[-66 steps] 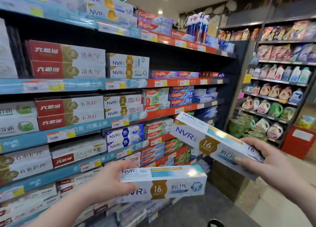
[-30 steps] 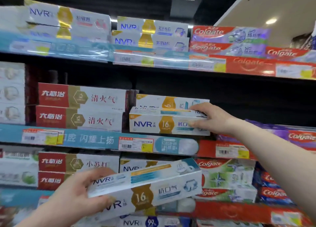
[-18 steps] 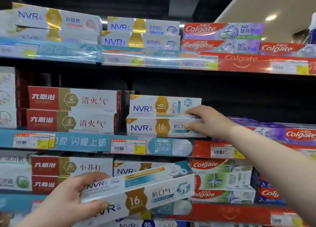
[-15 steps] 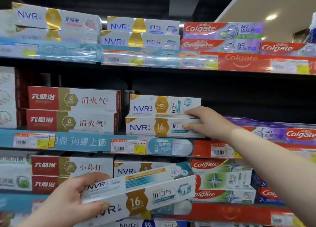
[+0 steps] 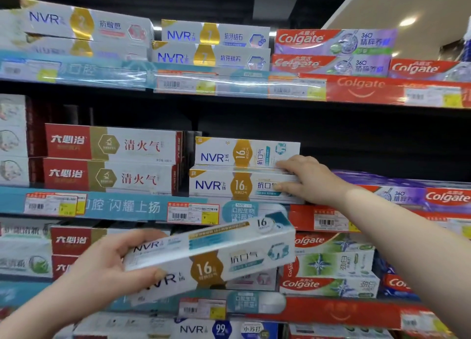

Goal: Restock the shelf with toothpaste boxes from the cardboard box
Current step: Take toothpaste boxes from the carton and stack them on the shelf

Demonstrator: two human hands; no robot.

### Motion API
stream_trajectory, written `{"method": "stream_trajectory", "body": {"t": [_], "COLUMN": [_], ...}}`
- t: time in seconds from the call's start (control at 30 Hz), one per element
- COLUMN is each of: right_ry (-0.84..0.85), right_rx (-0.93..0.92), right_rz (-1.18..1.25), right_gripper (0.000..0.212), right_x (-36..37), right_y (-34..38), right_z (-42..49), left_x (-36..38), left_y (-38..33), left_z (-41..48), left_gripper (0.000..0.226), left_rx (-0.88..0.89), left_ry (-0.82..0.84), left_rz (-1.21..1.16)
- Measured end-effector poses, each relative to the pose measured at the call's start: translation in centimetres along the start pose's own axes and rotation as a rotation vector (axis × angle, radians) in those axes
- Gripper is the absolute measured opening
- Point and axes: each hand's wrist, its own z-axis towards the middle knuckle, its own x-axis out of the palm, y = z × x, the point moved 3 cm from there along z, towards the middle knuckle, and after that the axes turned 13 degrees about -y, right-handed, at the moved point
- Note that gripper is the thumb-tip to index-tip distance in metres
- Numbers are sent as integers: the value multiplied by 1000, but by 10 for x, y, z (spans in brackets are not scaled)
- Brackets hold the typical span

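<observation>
My left hand (image 5: 107,269) grips the left end of a white NVR 16 toothpaste box (image 5: 216,257), held tilted in front of the lower shelves. On the middle shelf (image 5: 122,206) two more NVR 16 boxes are stacked. My right hand (image 5: 308,179) rests on the right end of the lower stacked box (image 5: 229,185), thumb under and fingers along its top edge, below the upper box (image 5: 242,152). The cardboard box is out of view.
Red-and-gold toothpaste boxes (image 5: 112,160) stand directly left of the NVR stack. Purple Colgate boxes (image 5: 420,193) lie to the right, with dark open space above them. The top shelf (image 5: 229,83) carries other NVR and Colgate boxes. Price tags line each shelf edge.
My right hand brought its NVR box up to the middle shelf and set it in the stack, where it now sits squared up. The left hand's box stayed low.
</observation>
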Motion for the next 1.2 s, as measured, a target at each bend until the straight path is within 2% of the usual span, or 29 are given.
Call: {"method": "stream_trajectory", "body": {"t": [0.07,0.17,0.27,0.5,0.73,0.97,1.2], "right_ry": [-64,-176,-156,-139,-109,-94,-95], "right_rx": [48,87,104,192,221,202,198], "right_rz": [106,199,163,102,76,73,79], "right_gripper": [64,52,49,71,76,76,76], "right_x": [-4,-16,-25,-41,-41,-34,-30], "right_y": [-4,-15,-27,-54,-58,-55,-53], "right_z": [-3,-8,-18,-44,-49,-44,-40], "left_x": [-4,-12,-12,3,18,32,38], "left_y": [-14,-39,-68,-112,-112,-102,-98], "left_z": [8,27,55,111,146,155,152], "left_gripper": [60,69,33,47,53,46,39], "left_rx": [23,122,205,256,181,139,191], "left_ry": [-12,-58,-107,-83,-17,-87,-212], "left_rz": [-9,18,42,99,225,309,345]}}
